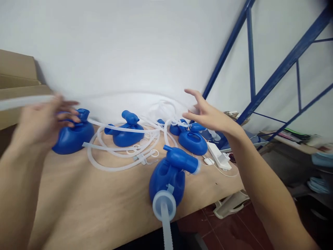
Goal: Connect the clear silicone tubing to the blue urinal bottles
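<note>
The blurred left hand [43, 119] clamps its fingers on a tube [24, 101], cut off leftward; the right hand [206, 114] spreads its fingers apart. The bottles' [155, 182] insides stay hidden.

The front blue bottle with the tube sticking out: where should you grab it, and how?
Probably around the rounded body of the blue bottle, coming from the picture's left. That bulging side is uncovered, with bare table beside it. The thick neck points right, and the pale cap with its tube faces the viewer, getting in the way there.
</note>
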